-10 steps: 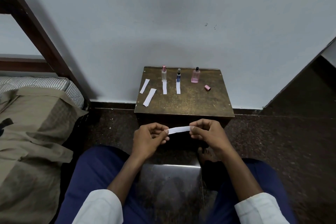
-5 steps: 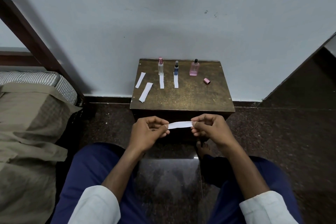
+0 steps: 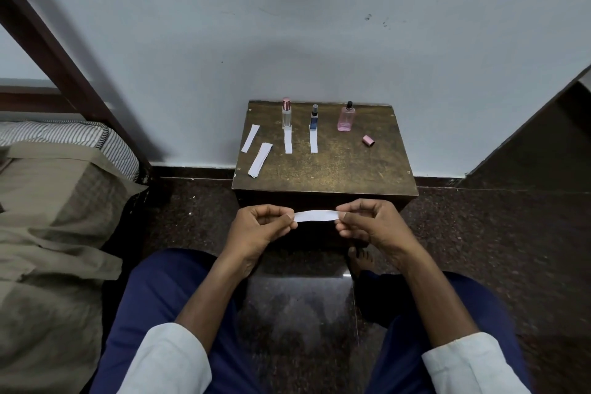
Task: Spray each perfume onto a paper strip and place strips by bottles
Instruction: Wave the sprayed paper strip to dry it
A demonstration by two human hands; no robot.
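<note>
Head view looks down on a pale wall [image 3: 319, 25] at the far side, a bed [image 3: 54, 233] cut off at the left edge, and a dark speckled floor [image 3: 495, 249]. A small brown bench [image 3: 345, 166] stands against the wall. Nearer, the person's blue-clad knees and white sleeves run out of the lower edge, and a bare foot [image 3: 359, 261] shows only partly under the right hand.

The left hand [image 3: 259, 229] and right hand [image 3: 374, 224] hover just in front of the bench's near edge, each grip narrow, thumb and forefinger pinching one end of a paper strip [image 3: 316, 215] stretched level between them. Both ends of the strip are hidden inside the pinches.

On the bench, at the far side, stand a clear bottle [image 3: 287, 113] with a pink cap on, a blue bottle [image 3: 314, 118] and an uncapped pink bottle [image 3: 346, 118]. A strip [image 3: 288, 141] lies in front of the clear bottle, another [image 3: 313, 141] in front of the blue one. Spare strips [image 3: 260, 155] lie at the left; how many are stacked is hard to make out. A pink cap [image 3: 368, 140] lies on its side to the right of the pink bottle.
</note>
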